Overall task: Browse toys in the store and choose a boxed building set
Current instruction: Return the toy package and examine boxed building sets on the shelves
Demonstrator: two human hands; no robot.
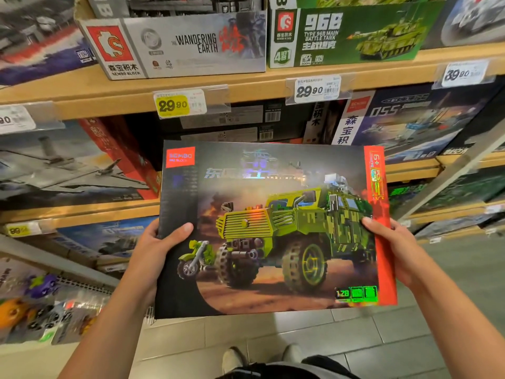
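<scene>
A boxed building set [273, 228] — dark cover, green armoured truck and small motorbike pictured, red strip down its right edge — is held face-up in front of the shelves, above the tiled floor [355, 337], near the viewer. It is gripped at both side edges: the left hand [153, 250] is clamped on the left edge, thumb laid across the cover, fingers hidden behind; the right hand [396, 247] is clamped on the red right edge, thumb on top, remaining fingers underneath and out of sight. The box is kept roughly level, tilted slightly toward the camera. Farther back, a wooden shelf [109, 91] carries a white "Wandering Earth" box [177, 47] and a green tank box [349, 36]; a yellow price tag [172, 105] and a white price tag [317, 90] are clipped to the shelf edge. The step in hand is judged to be inspection of a candidate set — the cover is being read. Next, a decision is called for: the box is either to be kept in hand as the choice, or slid back into the dark gap on the lower shelf, which would need both grips kept firm and the box turned edge-on.
</scene>
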